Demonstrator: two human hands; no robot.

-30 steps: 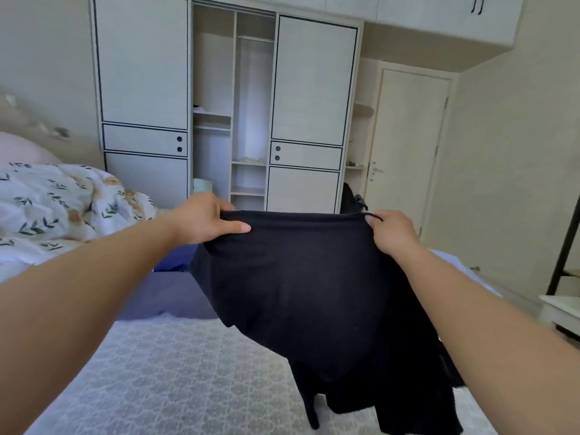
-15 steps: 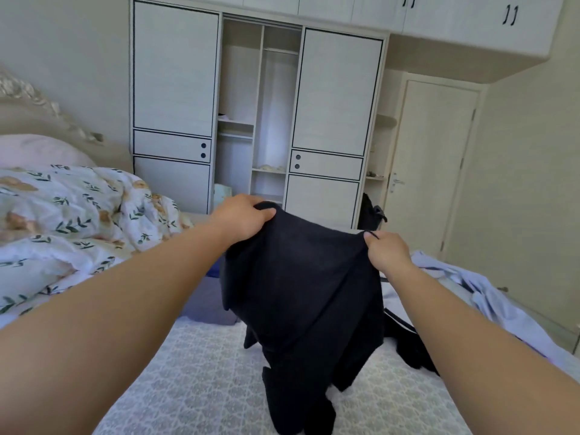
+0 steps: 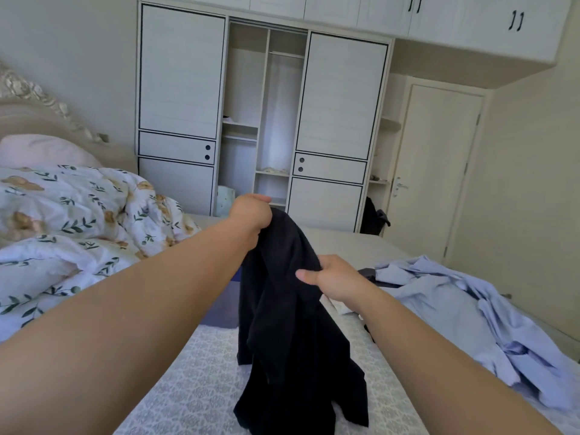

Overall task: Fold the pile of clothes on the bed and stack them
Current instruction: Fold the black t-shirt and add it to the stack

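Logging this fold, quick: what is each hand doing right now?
Left hand: grips the black fabric garment, holding it up.
Right hand: grips the same garment lower down.

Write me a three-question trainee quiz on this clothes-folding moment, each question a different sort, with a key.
1. True or false: the black garment lies spread flat on the bed.
2. Which hand holds the garment's highest point? A. left hand B. right hand C. neither
3. Fill in: the crumpled clothes on the bed to the person's right are light ____.

Key:
1. False: it hangs bunched from both hands, its lower end reaching the bed.
2. A: the left hand's grip is at the top; the right hand holds it lower down.
3. Blue.
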